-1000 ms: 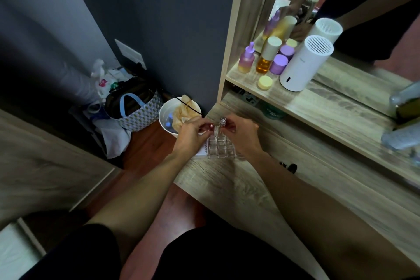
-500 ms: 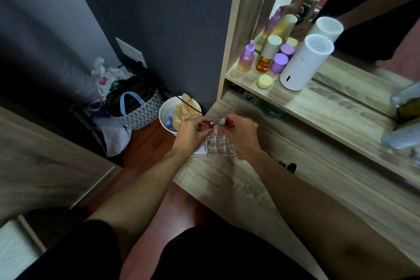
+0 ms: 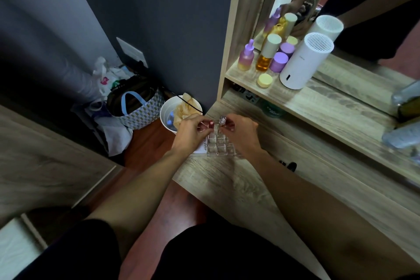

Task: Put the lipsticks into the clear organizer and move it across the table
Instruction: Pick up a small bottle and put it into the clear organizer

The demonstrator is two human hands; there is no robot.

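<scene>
Lipsticks come first, and I have one in each hand above the clear organizer (image 3: 220, 145), which sits near the table's (image 3: 238, 188) far left corner, close to the left edge. My left hand (image 3: 190, 134) pinches the red-capped lipstick (image 3: 210, 123) between thumb and fingertips; my right hand (image 3: 242, 133) pinches the clear-capped lipstick (image 3: 222, 120) the same way, held upright over the organizer's back row.

To do this well, I judge each tube should be kept vertical, its base centred over a single cell before lowering, and let go only once it stands without leaning on a divider. Seating one tube at a time looks safer, since my hands crowd each other here and the light organizer may slide toward the left edge if nudged.

Much is hard to make out: the transparent walls blur into the wood grain, so I cannot count the cells surely or tell whether any already hold something. My fingers cover the lower bodies of both tubes. A white card (image 3: 203, 148) lies partly under my left hand, touching the organizer's left side, its print unreadable.
</scene>
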